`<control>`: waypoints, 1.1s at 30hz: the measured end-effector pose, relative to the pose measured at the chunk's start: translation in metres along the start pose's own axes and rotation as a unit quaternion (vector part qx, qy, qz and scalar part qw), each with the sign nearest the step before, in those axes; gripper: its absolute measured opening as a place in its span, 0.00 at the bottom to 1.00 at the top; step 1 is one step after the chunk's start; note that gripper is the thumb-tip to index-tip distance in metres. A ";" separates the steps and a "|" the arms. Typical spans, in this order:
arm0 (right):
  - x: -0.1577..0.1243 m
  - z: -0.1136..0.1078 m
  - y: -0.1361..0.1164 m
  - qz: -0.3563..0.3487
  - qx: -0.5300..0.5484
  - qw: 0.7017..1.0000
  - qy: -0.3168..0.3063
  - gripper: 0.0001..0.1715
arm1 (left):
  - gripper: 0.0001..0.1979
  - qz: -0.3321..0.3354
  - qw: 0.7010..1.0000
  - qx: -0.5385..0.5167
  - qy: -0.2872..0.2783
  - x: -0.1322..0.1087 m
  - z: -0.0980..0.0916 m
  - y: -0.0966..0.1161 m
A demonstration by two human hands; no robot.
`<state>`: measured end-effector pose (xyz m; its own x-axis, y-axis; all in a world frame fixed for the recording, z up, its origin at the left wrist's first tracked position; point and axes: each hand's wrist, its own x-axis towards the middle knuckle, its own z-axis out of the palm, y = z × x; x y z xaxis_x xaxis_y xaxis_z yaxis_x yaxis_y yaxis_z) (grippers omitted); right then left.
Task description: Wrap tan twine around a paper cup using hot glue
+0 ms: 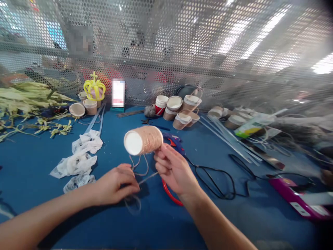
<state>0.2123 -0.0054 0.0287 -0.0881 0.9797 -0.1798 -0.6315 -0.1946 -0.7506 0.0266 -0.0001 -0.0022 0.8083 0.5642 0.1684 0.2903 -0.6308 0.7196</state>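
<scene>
My right hand grips a paper cup wrapped in tan twine, pinching it at one end. The cup is tilted on its side above the table, its white round end facing left. A loose strand of twine runs from beside the cup down to my left hand. The left fingers are curled together around the strand, low over the table. Behind my right hand lies a blue glue gun, partly hidden. A red curved handle shows beneath my right wrist.
Wrapped cups and a grey yarn ball stand at the back. Crumpled white mesh lies left, near a yellow crown and dried husks. Glue sticks, a black cord and a purple power strip are right.
</scene>
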 end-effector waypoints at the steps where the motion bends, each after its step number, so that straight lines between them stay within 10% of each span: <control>1: 0.002 -0.003 -0.002 -0.024 -0.003 1.000 0.011 0.16 | 0.11 -0.020 0.999 0.021 0.034 0.000 -0.007 -0.003; 8: 0.008 -0.013 -0.018 -0.100 -0.016 0.994 0.039 0.15 | 0.14 -0.119 0.916 0.331 0.192 -0.006 -0.072 -0.021; 14: 0.004 -0.017 -0.036 -0.176 -0.069 0.979 0.076 0.13 | 0.15 -0.109 0.898 0.385 0.183 0.010 -0.119 -0.032; 21: -0.004 -0.016 -0.048 -0.236 -0.117 0.960 0.096 0.12 | 0.15 -0.194 0.842 0.401 0.303 0.056 -0.179 -0.051; 28: -0.007 -0.010 -0.027 -0.166 -0.404 0.899 0.022 0.08 | 0.21 -0.162 0.907 0.363 0.138 0.056 -0.134 -0.032; 33: -0.006 -0.004 -0.012 -0.137 -0.523 0.840 -0.040 0.07 | 0.18 0.008 0.975 0.209 0.076 0.041 -0.086 0.014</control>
<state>0.2234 -0.0092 0.0367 -0.1283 0.9865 0.1022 0.3826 0.1443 -0.9126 0.0197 0.0595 0.0730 0.7382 0.6051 0.2983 0.4873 -0.7840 0.3845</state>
